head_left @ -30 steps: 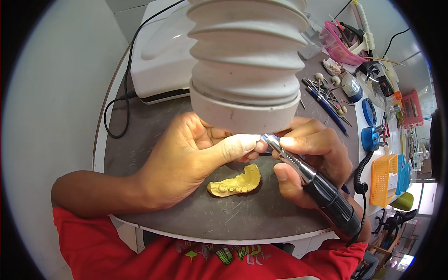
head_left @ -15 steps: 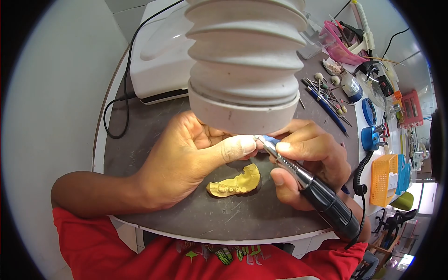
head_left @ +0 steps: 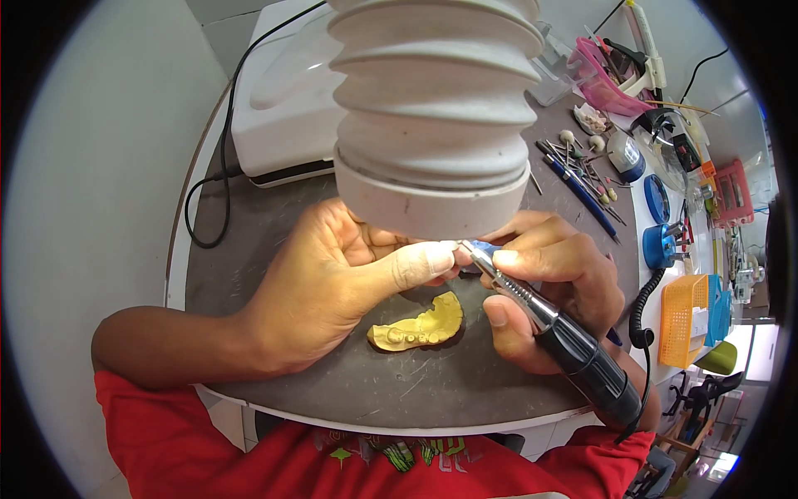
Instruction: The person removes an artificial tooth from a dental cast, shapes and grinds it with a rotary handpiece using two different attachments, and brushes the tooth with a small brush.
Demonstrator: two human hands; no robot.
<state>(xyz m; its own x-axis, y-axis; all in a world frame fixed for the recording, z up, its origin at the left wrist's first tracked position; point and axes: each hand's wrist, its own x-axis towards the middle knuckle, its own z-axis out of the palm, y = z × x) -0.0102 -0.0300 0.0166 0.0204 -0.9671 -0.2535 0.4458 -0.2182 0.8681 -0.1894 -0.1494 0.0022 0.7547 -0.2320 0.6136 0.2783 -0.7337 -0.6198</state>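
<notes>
My left hand [head_left: 332,283] is closed in a pinch just below the hose mouth. At its thumb tip is a small whitish piece [head_left: 456,243], too tiny to name for certain. My right hand [head_left: 557,287] is wrapped round a rotary handpiece [head_left: 544,324] with a silver nose and black body. The handpiece tip points up and left, against or very close to the whitish piece. Something blue [head_left: 484,248] shows behind the nose, mostly hidden by fingers. Below my hands lies a yellow dental cast [head_left: 420,326] with several tooth shapes.
A white ribbed suction hose [head_left: 434,125] hangs over my hands. A white machine [head_left: 287,100] stands at the back left with a black cable. To the right are several burs [head_left: 586,166], a blue pen-like tool [head_left: 582,195], a pink basket [head_left: 605,79] and an orange basket [head_left: 684,320].
The handpiece tip has shifted very slightly, and the fingers of my right hand with it. My left hand and the yellow cast stay in place.
</notes>
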